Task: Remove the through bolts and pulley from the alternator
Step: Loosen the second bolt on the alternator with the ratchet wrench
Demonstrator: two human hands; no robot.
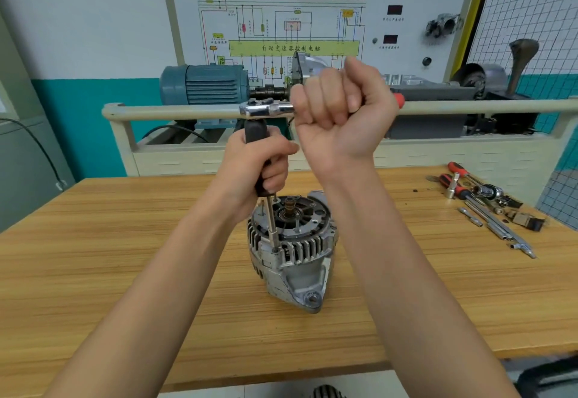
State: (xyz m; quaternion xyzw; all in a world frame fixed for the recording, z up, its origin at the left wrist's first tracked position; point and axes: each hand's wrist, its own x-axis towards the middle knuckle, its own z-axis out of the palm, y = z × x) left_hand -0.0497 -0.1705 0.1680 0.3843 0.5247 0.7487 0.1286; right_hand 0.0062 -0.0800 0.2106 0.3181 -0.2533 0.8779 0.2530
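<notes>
Wooden bench [93,241] in front of a wiring-diagram board [294,32]; alternator [291,250] stands near the middle, open end up; a socket extension [271,225] runs down to a bolt on its rim; left hand [259,163] wrapped round the black grip, right hand [341,107] fisted on the ratchet [266,108] handle up top; loose tools [481,204] piled by the far right edge.

Bare table [109,257] lies left of the alternator [294,250]; loose tools [488,207] crowd the far right corner.
</notes>
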